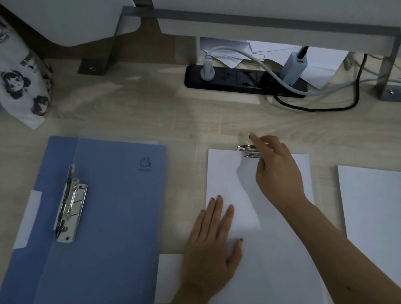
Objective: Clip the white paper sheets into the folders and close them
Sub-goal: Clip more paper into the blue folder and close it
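Note:
A white paper sheet (263, 257) lies in the middle of the desk, on what looks like a clear folder whose edges barely show. A small metal clip (246, 150) sits at the sheet's top edge. My right hand (276, 170) is at this clip, thumb and curled fingers on it, index finger pointing away from me. My left hand (212, 246) rests flat on the sheet's lower left part, fingers straight. A blue folder (109, 238) lies open on the left with its metal clamp (71, 205) raised.
A stack of white paper (391, 216) lies at the right. A black power strip (231, 78) with plugs and cables sits at the back, under a metal monitor stand (390, 57). A printed cloth bag (4, 64) stands at the back left.

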Available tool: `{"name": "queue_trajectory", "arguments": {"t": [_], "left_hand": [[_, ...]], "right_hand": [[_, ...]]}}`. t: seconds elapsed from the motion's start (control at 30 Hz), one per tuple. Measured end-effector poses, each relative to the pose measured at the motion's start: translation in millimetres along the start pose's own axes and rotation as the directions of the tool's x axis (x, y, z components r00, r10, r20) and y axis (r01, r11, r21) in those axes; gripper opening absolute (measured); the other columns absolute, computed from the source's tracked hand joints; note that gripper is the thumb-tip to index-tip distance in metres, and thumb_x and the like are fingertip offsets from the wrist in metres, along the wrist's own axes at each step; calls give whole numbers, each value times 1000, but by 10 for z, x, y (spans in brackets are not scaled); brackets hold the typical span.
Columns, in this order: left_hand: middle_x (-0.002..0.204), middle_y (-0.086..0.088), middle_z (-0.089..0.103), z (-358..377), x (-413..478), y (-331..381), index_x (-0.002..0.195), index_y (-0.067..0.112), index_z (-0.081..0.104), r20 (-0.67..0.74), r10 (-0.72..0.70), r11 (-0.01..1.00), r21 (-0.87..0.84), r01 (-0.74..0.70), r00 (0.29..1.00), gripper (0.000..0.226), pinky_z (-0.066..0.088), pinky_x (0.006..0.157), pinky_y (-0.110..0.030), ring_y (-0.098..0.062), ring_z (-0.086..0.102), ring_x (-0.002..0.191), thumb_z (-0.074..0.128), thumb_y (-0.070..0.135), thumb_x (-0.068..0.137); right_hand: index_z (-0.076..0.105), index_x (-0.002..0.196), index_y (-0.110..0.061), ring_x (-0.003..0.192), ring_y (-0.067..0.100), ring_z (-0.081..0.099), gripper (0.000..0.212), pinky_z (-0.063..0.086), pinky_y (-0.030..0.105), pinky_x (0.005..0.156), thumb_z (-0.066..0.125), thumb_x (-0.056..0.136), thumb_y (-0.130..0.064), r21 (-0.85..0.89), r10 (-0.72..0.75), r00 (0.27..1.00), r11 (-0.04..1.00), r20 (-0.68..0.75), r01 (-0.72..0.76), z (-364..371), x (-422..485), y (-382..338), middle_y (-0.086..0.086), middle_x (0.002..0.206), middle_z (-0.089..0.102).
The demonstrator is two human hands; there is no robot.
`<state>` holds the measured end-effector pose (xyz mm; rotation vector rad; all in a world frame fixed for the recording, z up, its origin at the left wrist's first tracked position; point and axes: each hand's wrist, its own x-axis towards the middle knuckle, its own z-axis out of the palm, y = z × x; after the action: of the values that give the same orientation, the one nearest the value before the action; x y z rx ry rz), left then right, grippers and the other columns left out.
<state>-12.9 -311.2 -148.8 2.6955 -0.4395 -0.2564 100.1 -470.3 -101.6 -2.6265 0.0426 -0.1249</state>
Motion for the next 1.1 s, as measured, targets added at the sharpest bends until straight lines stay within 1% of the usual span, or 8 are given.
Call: {"name": "queue_trajectory", "arguments": {"t": [0.17, 0.33, 0.53, 0.7, 0.8, 0.93, 1.0, 1.1], "left_hand": [[151, -1, 30, -4, 6, 2, 144, 22, 31, 6, -6, 1000, -6, 6, 1000, 60, 26, 112, -37, -18, 28, 140, 35, 50, 91], [151, -1, 32, -9, 8, 1, 143, 23, 32, 11, -6, 1000, -1, 6, 1000, 60, 25, 111, -39, -18, 30, 139, 38, 51, 90], [150, 0, 34, -5, 6, 1, 142, 24, 35, 4, -6, 1000, -30, 7, 1000, 60, 28, 110, -38, -18, 33, 137, 39, 52, 89], [152, 1, 29, 10, 1, -10, 143, 23, 33, 16, -3, 1000, -24, 3, 1000, 61, 19, 113, -38, -17, 27, 141, 38, 52, 90], [156, 4, 16, 10, -2, -19, 147, 26, 21, 5, -12, 1000, -24, 12, 1000, 60, 10, 119, -32, -12, 12, 145, 33, 50, 93], [157, 5, 11, 3, -17, -28, 147, 27, 17, -5, 6, 1000, -23, -6, 1000, 59, 5, 117, -27, -9, 3, 145, 29, 47, 94], [157, 1, 15, 20, -12, -43, 147, 23, 22, 0, 19, 1000, 11, -19, 1000, 58, 11, 116, -31, -12, 7, 145, 27, 46, 94], [155, -8, 23, 44, -9, -18, 144, 14, 29, -6, 25, 995, 94, -24, 1000, 56, 14, 116, -35, -19, 13, 144, 24, 41, 95]], "right_hand": [[46, 135, -11, 121, 31, 48, 45, 49, 41, 92, 42, 91, -5, -74, -13, 994, 997, 112, 21, 149, -18, 44, 13, 135, 49], [39, 138, -12, 139, 34, 29, 55, 26, 44, 113, 20, 94, -37, -205, -18, 979, 977, 204, 61, 243, -61, 88, 18, 145, 39], [24, 146, -19, 145, 25, 7, 61, 6, 37, 117, 13, 93, -48, -249, 22, 976, 968, 215, 33, 309, -95, 87, 12, 156, 16], [14, 148, -22, 145, 22, -4, 66, -4, 36, 117, 10, 90, -54, -196, 39, 977, 981, 210, 3, 346, -123, 56, 9, 158, 7], [19, 147, -23, 146, 22, 1, 65, -3, 33, 117, 9, 89, -53, -105, 50, 980, 994, 191, -30, 228, -166, 91, 10, 157, 11], [26, 145, -23, 145, 22, 10, 53, 3, 31, 116, 24, 96, -44, -8, 172, 973, 985, 157, -173, -80, -507, 335, 10, 156, 18], [34, 142, -19, 141, 28, 22, 51, 17, 39, 115, 29, 95, -39, 14, 253, 960, 967, 117, -256, -276, -758, 587, 14, 151, 28], [45, 133, -11, 122, 41, 44, 53, 39, 51, 101, 31, 92, -41, 22, 332, 939, 942, 90, -335, -615, -1125, 1048, 22, 133, 47]]}}
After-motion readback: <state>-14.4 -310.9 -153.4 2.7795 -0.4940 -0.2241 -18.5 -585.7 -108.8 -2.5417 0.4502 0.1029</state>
